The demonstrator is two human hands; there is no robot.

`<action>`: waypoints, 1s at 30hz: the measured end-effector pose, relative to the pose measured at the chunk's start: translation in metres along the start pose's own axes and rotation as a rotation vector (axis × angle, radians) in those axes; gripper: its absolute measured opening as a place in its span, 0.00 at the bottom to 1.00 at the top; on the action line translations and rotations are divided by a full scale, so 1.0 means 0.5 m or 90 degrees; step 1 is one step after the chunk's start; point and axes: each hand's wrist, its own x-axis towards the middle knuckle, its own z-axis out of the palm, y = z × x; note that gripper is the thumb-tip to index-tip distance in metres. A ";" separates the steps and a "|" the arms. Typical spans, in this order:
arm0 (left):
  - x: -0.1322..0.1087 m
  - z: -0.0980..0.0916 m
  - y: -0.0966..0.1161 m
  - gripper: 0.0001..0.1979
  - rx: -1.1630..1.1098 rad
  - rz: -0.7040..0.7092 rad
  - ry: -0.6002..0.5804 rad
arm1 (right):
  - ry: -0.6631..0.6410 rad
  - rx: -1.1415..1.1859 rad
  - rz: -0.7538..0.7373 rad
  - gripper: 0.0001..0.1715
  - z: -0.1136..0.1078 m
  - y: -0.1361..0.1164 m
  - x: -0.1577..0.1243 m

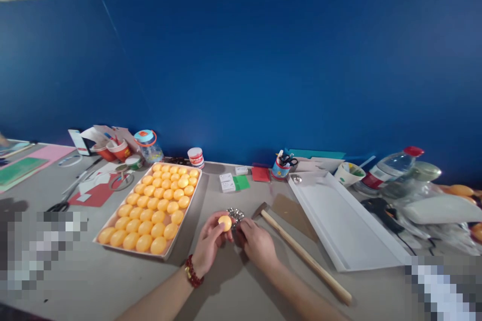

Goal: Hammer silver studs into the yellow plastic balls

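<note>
An orange ping-pong ball [225, 223] is pinched between the thumb and fingers of my left hand [208, 242], which has a dark red bead bracelet [194, 272] at the wrist. Just behind the ball lies a small cluster of shiny metal pieces [236, 214], too small to name. My right hand [260, 247] is closed beside that cluster, fingertips together and pointing down at it. Whatever those fingers hold, if anything, is hidden. Close by on the right rests a hammer [307, 257] with a wooden handle.
Left of my hands stands a shallow box [166, 253] filled with orange balls. A white tray [350, 230] lies on the right, near a plastic bottle [391, 168]. Small white boxes [227, 182] and a pen cup [280, 168] stand before the blue partition [241, 70].
</note>
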 end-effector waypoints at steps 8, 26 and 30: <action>-0.005 -0.002 0.001 0.20 0.044 -0.025 -0.081 | 0.027 0.297 0.038 0.08 -0.016 0.043 -0.015; -0.019 0.006 0.006 0.18 0.159 0.028 -0.104 | 0.048 0.558 0.138 0.09 0.003 0.054 -0.044; -0.020 0.004 0.003 0.16 0.184 0.017 -0.075 | 0.037 0.544 0.126 0.05 0.002 0.052 -0.043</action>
